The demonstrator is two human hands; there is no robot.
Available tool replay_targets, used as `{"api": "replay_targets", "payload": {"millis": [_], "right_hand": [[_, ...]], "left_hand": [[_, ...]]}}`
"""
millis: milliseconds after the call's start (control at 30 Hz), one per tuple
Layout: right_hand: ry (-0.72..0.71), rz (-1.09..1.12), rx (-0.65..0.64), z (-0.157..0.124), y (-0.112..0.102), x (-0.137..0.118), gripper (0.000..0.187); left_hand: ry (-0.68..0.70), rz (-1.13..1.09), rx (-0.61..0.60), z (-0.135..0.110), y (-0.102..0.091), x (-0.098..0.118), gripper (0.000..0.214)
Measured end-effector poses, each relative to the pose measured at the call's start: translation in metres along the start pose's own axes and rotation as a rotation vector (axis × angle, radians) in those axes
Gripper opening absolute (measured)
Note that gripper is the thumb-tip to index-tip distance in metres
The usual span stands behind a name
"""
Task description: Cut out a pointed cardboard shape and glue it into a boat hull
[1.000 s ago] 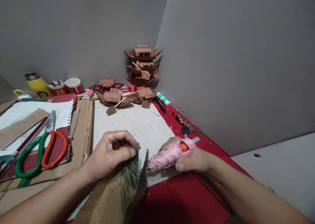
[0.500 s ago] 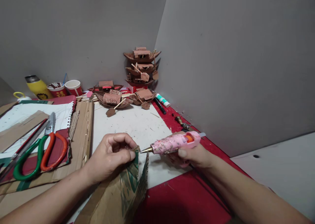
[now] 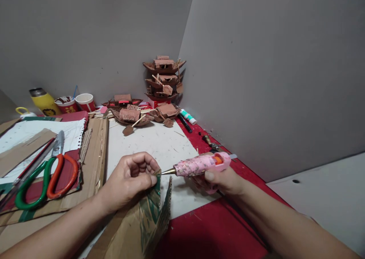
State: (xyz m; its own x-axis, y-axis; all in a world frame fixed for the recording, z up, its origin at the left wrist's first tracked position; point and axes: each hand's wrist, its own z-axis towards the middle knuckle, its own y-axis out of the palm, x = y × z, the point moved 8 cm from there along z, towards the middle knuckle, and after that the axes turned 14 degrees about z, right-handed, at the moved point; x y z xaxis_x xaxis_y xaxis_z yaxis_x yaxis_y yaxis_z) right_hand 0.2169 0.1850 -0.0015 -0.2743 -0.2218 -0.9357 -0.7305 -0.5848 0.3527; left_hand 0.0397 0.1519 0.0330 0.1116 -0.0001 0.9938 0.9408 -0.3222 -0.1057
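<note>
While the left hand [image 3: 129, 179] pinches a small brown piece [image 3: 156, 172] between thumb and forefinger, the right hand [image 3: 221, 180] is closed around the handle of a pink glue gun [image 3: 201, 164]. The brass nozzle of the gun points to the left and its tip is at the small piece; if it touches, I cannot tell. Both hands are near the front edge of the table [image 3: 216, 228], above a white sheet [image 3: 154, 141] that lies on its red surface. Just under the pinched piece stands a folded cardboard [image 3: 142, 221] with green print, tilted, at the front edge. On the left side of the table a pair of scissors [image 3: 58, 152] with one green and one orange handle lies on flat cardboard [image 3: 94, 164]. In the far corner of the table brown model boats [image 3: 164, 76] are stacked. Two red cups [image 3: 85, 100] and a yellow bottle [image 3: 44, 99] stand along the far edge at the left.
</note>
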Motion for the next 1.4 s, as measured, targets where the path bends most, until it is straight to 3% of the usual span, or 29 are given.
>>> {"api": "replay_targets", "payload": {"millis": [100,300,400,500,600,700,833,1000,1133,1200,1300,1400], "right_hand": [[0.002,0.025,0.032,0.000,-0.001,0.000,0.058],[0.090,-0.018,-0.086,-0.002,0.013,0.000,0.059],[0.054,-0.104,-0.064,-0.001,0.008,-0.008,0.061],[-0.064,-0.383,-0.014,0.005,0.000,-0.022,0.052],[-0.119,-0.868,0.057,0.014,-0.006,-0.030,0.040],[-0.065,-1.315,0.208,0.019,-0.017,-0.032,0.038],[0.029,-1.534,0.275,0.021,-0.019,-0.030,0.036],[0.117,-1.570,0.206,0.019,-0.018,-0.031,0.041],[0.125,-1.534,0.152,0.000,-0.010,-0.046,0.054],[0.028,-1.477,0.211,-0.010,0.005,-0.061,0.050],[-0.232,-1.233,0.309,-0.014,0.041,-0.081,0.029],[-0.336,-1.102,0.312,0.000,0.073,-0.075,0.028]], "left_hand": [[0.002,-0.005,0.003,0.000,0.000,-0.001,0.006],[0.015,0.045,0.023,-0.001,-0.003,0.005,0.006],[0.018,0.034,0.078,0.000,-0.008,0.006,0.007],[-0.011,0.006,0.217,0.002,-0.021,0.002,0.010],[-0.066,0.044,0.394,0.005,-0.038,-0.005,0.013],[-0.080,0.104,0.542,0.006,-0.054,-0.006,0.016],[-0.066,0.115,0.642,0.005,-0.067,-0.006,0.016],[-0.039,0.116,0.705,0.003,-0.075,-0.010,0.017],[-0.013,0.114,0.719,0.004,-0.078,-0.012,0.019],[-0.002,0.119,0.716,0.003,-0.077,-0.010,0.019],[0.012,0.130,0.698,0.002,-0.072,-0.004,0.016],[0.028,0.126,0.674,-0.002,-0.064,0.002,0.017]]}}
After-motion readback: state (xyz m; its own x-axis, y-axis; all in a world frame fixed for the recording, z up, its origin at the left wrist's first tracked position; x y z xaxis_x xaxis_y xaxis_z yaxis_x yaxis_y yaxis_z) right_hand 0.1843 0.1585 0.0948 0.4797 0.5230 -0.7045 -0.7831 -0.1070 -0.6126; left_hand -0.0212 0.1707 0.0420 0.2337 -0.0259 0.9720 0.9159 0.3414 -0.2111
